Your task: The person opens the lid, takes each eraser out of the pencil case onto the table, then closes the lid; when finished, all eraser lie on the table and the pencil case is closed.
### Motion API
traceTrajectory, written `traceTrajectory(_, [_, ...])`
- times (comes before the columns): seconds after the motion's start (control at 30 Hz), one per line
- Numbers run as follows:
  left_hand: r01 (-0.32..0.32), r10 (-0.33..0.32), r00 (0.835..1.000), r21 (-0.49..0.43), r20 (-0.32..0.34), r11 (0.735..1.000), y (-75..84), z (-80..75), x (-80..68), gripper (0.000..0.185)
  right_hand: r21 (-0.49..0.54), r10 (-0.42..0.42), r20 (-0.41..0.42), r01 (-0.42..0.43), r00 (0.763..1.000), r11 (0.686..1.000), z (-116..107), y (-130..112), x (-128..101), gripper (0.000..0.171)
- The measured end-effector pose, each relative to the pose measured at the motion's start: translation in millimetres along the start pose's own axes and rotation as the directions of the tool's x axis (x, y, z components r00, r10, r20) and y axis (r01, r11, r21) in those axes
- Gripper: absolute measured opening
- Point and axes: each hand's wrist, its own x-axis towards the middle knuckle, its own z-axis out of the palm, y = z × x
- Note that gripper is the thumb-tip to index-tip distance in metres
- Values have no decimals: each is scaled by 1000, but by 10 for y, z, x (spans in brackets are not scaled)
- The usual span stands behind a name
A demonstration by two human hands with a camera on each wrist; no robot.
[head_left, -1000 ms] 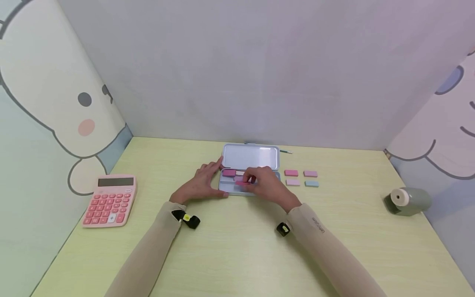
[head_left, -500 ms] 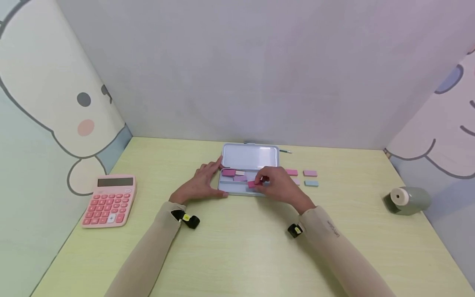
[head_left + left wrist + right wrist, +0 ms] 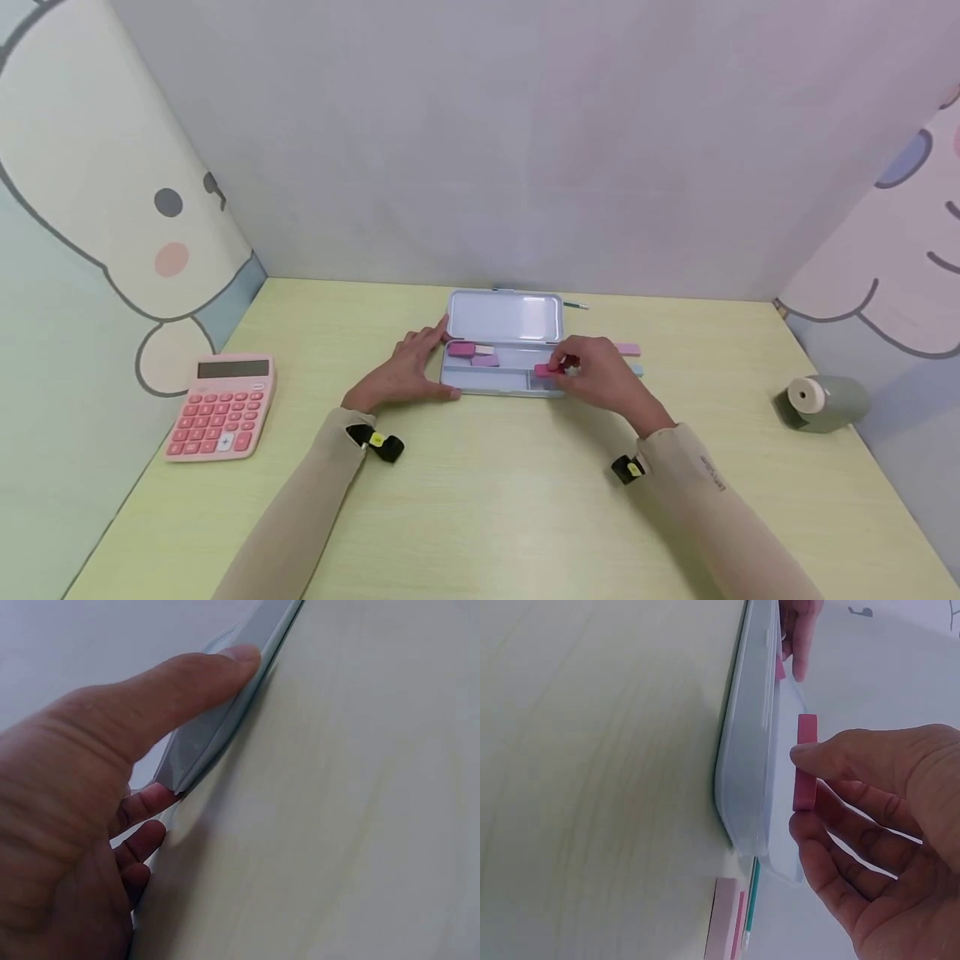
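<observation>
A pale blue pencil case (image 3: 491,381) lies with its lid (image 3: 506,315) tipped back. My left hand (image 3: 401,371) holds its left end, the thumb (image 3: 202,679) along the front wall and the other fingers around the far corner. My right hand (image 3: 600,375) pinches a deep pink eraser (image 3: 805,761) between thumb and fingers, over the right end of the case. Inside, in the back compartment, are a magenta eraser (image 3: 461,349), a white one (image 3: 484,350) and a lilac one (image 3: 485,361). A divider splits the front compartment.
Right of the case, partly behind my right hand, are a pink-lilac eraser (image 3: 628,349) and a blue one (image 3: 637,370). A pencil (image 3: 576,306) sticks out behind the lid. A pink calculator (image 3: 221,407) lies left; a grey-green pencil sharpener (image 3: 825,403) stands right.
My right hand has moved right along the front compartment with the pink eraser, uncovering the lilac and white erasers and now covering those beside the case. My left hand has stayed in place.
</observation>
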Motion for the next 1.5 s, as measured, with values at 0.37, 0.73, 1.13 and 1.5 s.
traceTrajectory(0.37, [-11,12,1000,10,-2,1000,-2,7,6,134,-39,44,-17,-44,999,998,-103,270,-233,12])
traceTrajectory(0.73, [-5,5,1000,1,-2,1000,14,-7,-4,134,-79,78,-12,-78,997,994,-177,426,-329,9])
traceTrajectory(1.13, [4,-4,1000,-16,0,1000,13,-7,-13,135,-86,111,21,-109,994,990,-180,503,-348,10])
traceTrajectory(1.5, [-6,6,1000,-3,1,1000,-10,-2,6,135,-83,106,52,-101,993,991,-145,519,-322,7])
